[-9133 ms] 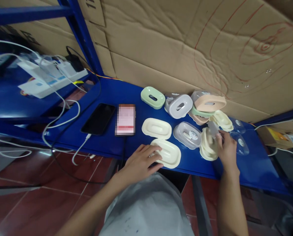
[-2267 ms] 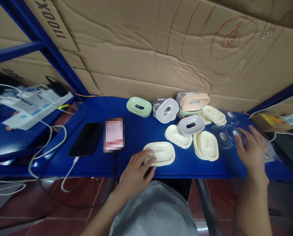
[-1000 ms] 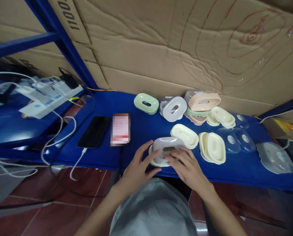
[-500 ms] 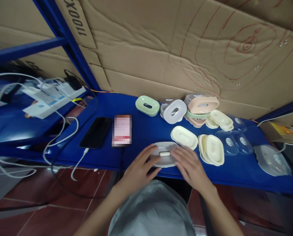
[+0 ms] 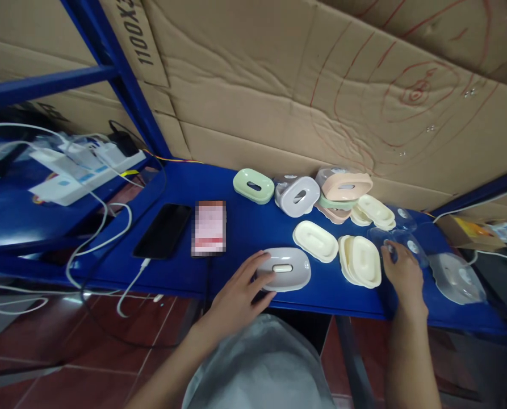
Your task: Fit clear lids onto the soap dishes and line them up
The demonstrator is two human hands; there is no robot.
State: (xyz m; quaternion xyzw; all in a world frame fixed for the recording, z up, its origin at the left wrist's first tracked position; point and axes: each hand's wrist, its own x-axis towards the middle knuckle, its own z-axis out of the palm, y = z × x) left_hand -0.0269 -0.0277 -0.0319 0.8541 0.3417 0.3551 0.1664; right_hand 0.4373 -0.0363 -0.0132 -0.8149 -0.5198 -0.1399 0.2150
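A grey oval soap dish [image 5: 298, 278] with a slot in its middle lies on the blue table near the front edge. My left hand [image 5: 244, 287] holds its left end, with fingers over the rim and inside. Off to the right, my right hand [image 5: 404, 275] has its thumb and fingertips closed on a clear plastic lid [image 5: 377, 234], which they partly cover. Another clear lid [image 5: 415, 247] lies just behind that hand. Between my hands are a cream oval tray [image 5: 315, 241] and a stack of cream trays [image 5: 366, 261].
Along the back stand a green dish [image 5: 253, 186], a pale lilac dish [image 5: 300, 196], a stacked peach dish [image 5: 349, 186] and more cream trays [image 5: 376, 211]. A clear cover [image 5: 457, 278] lies far right. Left are a phone [image 5: 163, 230], a blurred-out screen [image 5: 209, 227], cables and a power strip [image 5: 72, 184].
My right hand has left the grey soap dish and moved right to the clear lids. My left hand stays at the dish's left end. The view has shifted slightly.
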